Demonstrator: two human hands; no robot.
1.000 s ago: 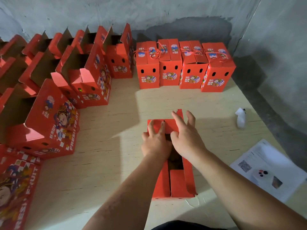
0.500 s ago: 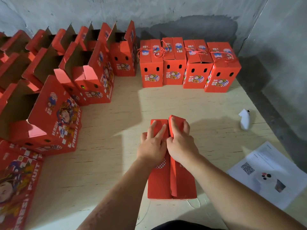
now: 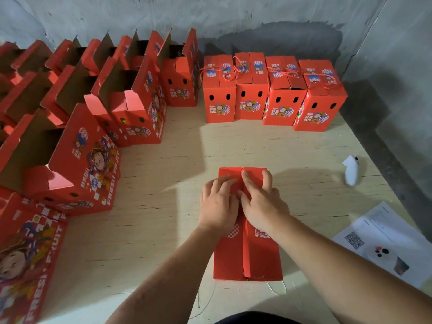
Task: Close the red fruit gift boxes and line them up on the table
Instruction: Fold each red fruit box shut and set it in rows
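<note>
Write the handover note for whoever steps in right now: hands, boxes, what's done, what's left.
Left hand and right hand: both flat, fingers straight, pressing the top flaps of the box in front, which sits on the table.
Flaps meet at the middle seam; the box looks closed, but it is not in line yet.
Done: four closed boxes stand in a row at the far wall, with cord handles on top.
Left: move the box in front to that row, then close the open boxes crowded along the left side.
A paper sheet lies at the right.
</note>
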